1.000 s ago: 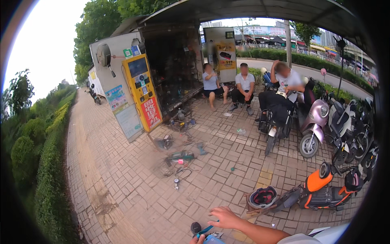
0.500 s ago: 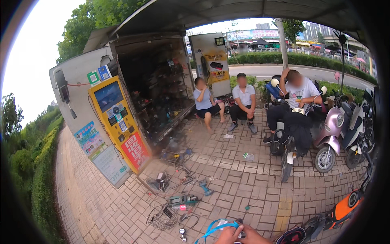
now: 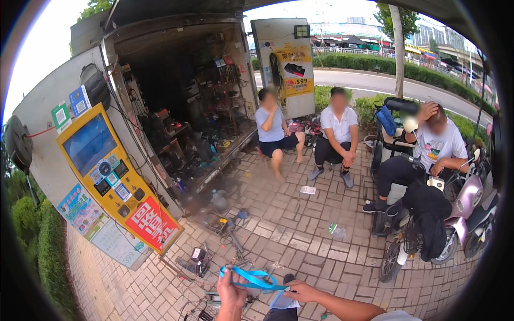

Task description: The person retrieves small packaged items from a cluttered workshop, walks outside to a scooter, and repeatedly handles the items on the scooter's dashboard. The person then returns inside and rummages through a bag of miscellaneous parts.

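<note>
Low in the view, my left hand [image 3: 232, 289] is raised and closed around one end of a bright blue lanyard [image 3: 257, 278]. The strap loops across toward my right hand [image 3: 304, 292], whose fingertips are pinched at its other end. A pale card in a clear badge holder [image 3: 281, 301] hangs there, partly hidden by the fingers. Below the hands, a dark trouser leg and the tip of a shoe [image 3: 289, 278] show. A wire basket [image 3: 197, 311] lies on the paving near my left forearm.
At left a yellow payment kiosk [image 3: 120, 179] leans by an open, tool-filled stall [image 3: 182, 107]. Electrical parts [image 3: 199, 257] litter the bricks before it. Two people [image 3: 338, 134] sit low ahead; another person [image 3: 436, 144] sits on a scooter at right. A pink scooter [image 3: 466, 206] stands beside.
My hands have moved apart, the left raised and leftward with the lanyard, which is now stretched between them. The view has shifted, so the stall and the seated people appear larger.
</note>
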Demonstrator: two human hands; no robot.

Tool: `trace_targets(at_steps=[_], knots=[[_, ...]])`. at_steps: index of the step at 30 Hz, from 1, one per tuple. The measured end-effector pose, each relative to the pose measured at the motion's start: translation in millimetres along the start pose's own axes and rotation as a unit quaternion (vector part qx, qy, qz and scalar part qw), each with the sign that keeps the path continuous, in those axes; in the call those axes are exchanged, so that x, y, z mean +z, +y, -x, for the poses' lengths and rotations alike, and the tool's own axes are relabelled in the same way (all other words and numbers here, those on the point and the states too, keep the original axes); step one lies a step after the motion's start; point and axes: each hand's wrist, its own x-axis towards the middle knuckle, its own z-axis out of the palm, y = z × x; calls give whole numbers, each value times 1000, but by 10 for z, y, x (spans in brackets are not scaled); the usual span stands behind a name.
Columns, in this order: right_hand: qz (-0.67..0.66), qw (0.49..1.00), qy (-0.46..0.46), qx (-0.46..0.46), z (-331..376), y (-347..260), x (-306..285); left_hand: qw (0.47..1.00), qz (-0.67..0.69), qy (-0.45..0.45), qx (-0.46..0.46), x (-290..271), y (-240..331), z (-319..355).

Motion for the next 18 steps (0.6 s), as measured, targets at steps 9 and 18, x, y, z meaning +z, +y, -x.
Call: trace_targets(at_steps=[9,18], knots=[[-11,988,106,108,-1995,1528,-2075,982,51,177,45,270,169,-3609],[97,981,138,90,-4460,2947,-3837,983,16,155,97,673,389,-6995]])
